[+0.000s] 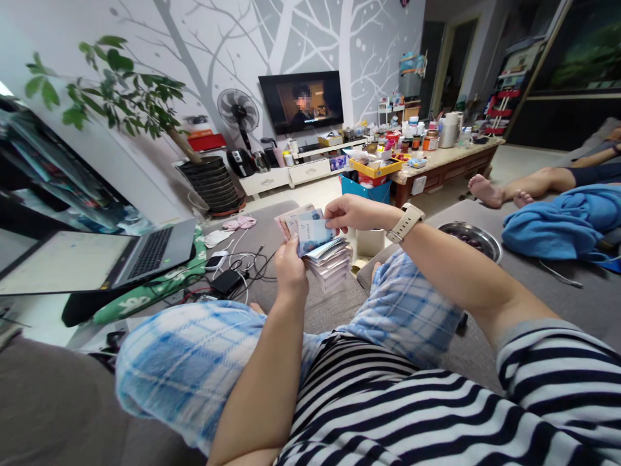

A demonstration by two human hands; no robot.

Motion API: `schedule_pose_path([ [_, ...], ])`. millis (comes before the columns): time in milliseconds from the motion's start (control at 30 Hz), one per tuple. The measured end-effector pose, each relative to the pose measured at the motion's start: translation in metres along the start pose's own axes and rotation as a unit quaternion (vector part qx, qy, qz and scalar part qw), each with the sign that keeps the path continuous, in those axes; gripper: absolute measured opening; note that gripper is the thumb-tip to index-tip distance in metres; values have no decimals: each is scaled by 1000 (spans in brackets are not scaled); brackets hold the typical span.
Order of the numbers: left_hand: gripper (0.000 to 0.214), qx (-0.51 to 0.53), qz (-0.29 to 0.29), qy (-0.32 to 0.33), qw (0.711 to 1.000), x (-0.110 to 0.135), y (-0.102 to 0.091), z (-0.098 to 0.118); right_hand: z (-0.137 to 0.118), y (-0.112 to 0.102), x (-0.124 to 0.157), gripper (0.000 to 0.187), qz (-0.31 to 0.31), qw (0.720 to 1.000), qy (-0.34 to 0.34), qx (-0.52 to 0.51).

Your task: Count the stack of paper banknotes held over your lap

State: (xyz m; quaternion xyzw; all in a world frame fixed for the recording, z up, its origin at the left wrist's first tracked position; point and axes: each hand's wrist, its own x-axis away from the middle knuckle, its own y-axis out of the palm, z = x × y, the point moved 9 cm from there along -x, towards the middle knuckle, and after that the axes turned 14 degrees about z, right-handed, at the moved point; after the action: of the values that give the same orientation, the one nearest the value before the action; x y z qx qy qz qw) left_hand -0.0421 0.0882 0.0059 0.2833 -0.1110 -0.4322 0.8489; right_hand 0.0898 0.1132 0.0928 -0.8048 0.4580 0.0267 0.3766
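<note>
My left hand [291, 268] is closed around the near edge of a thick stack of printed paper slips [330, 264], held up above my lap. The slips look like banknotes, mostly pale pink and white, fanned at their far ends. On top is a blue-and-white slip [313, 236], its fine print too small to read. My right hand [356, 212], with a pale watch on the wrist, pinches the upper right edge of this blue slip. Some pinkish slips [287, 223] stick out behind the left fingers.
An open laptop [150, 255] rests on a green cushion [145, 294] at left, with tangled cables [242, 268] beside it. A steel bowl [478, 239] and blue cloth [563, 220] lie on the sofa at right, near another person's feet [488, 192]. Ahead stands a cluttered table [451, 155].
</note>
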Motion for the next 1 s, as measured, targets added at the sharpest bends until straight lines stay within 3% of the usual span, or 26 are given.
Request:
schedule_pose_path([
  [667,24,10,3,7,1000,0,-1,1,-5,-2,1,7,0,1000,2,-22],
  [900,24,7,-3,5,1000,1,1,2,-12,2,7,31,-28,998,21,-55],
  [1000,24,9,-4,5,1000,2,2,3,-9,1,6,29,-21,999,30,-31],
])
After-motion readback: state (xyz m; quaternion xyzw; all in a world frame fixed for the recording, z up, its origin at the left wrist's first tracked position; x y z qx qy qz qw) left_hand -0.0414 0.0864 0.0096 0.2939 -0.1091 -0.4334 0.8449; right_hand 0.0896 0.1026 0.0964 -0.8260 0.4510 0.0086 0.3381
